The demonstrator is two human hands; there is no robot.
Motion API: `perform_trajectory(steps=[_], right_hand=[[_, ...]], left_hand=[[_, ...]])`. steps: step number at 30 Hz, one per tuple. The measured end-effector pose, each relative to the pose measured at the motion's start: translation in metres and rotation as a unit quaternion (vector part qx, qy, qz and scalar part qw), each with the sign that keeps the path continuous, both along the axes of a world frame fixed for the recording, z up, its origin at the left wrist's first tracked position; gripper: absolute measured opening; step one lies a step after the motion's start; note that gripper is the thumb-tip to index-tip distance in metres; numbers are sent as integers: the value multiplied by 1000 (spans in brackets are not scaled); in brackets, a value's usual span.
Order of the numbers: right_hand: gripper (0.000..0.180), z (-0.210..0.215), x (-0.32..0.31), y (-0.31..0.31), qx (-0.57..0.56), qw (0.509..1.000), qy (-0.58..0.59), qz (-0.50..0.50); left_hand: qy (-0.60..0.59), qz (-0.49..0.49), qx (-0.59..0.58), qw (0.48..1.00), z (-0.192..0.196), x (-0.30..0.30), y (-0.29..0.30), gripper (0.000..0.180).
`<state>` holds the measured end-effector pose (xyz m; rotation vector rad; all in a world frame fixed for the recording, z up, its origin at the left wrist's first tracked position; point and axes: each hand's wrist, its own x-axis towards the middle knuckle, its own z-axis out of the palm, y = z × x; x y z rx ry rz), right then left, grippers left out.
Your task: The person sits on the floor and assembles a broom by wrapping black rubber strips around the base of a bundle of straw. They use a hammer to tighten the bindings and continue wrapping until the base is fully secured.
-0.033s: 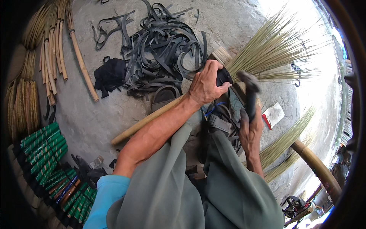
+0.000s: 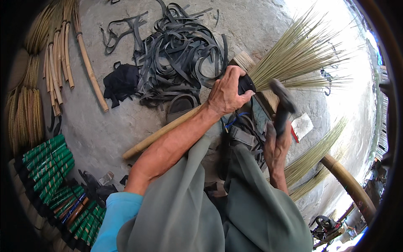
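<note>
At frame centre, the left hand (image 2: pixel 226 94) has a clenched grip on the broom's black binding (image 2: pixel 245 84); the right hand (image 2: pixel 277 145) grasps a hammer (image 2: pixel 283 105) just right.

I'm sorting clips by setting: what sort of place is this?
Probably an outdoor broom-making spot on a concrete floor: a broom head in the left hand, a pile of black straps, cane sticks.

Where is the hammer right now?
In the head view, the hammer is raised in the right hand, right of centre, just below the broom bristles and beside the left hand.
</note>
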<state>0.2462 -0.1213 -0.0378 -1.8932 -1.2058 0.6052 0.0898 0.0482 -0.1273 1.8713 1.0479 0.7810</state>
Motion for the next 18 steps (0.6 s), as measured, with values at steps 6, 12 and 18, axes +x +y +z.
perform_trajectory(steps=[6,12,18], right_hand=[[27,-26,5,9,-164,985,-22,40],[25,-29,14,0,-109,990,-68,65],[21,-57,35,-66,-175,984,-25,7]], left_hand=[[-3,-11,-4,1000,0,-2,2,73],[-11,1,37,999,0,1,-2,76],[26,-35,-108,993,9,-21,-3,75]])
